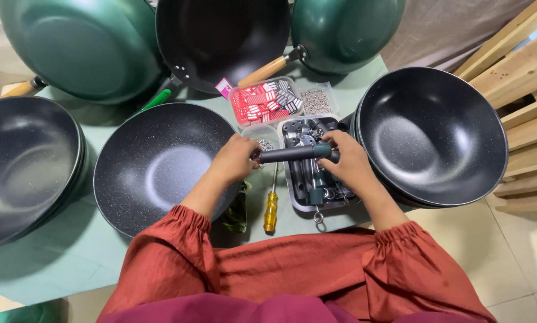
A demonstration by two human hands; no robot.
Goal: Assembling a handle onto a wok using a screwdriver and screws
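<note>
Centre of the frame: a dark pan handle [295, 153] with a green collar toward its right end, held level, long axis running left to right across the picture, just above a grey metal tray [290, 200] of more such handles and fittings. Left hand [235, 157] closed around the handle's left end, fingers curled over the tip; right hand [347, 160] closed over the green-collared right end, so each hand has one end and neither is nearer the middle. Between the two wrists, lower down on the table [71, 263], a screwdriver [271, 206] with a yellow grip, lying upright in the frame, just left of the tray. Above the tray, a clear box of red and grey packets [265, 100], with a small clear box of metal washers [316, 101] beside it on the right and another little tub [262, 139] just by the left hand. Further out, speckled black woks: one [154, 164] at centre left beside the left forearm, one [433, 134] at right, touching the tray's side, one [23, 164] at the far left edge. Along the top, green woks tilted on their sides, wooden handles pointing down.
</note>
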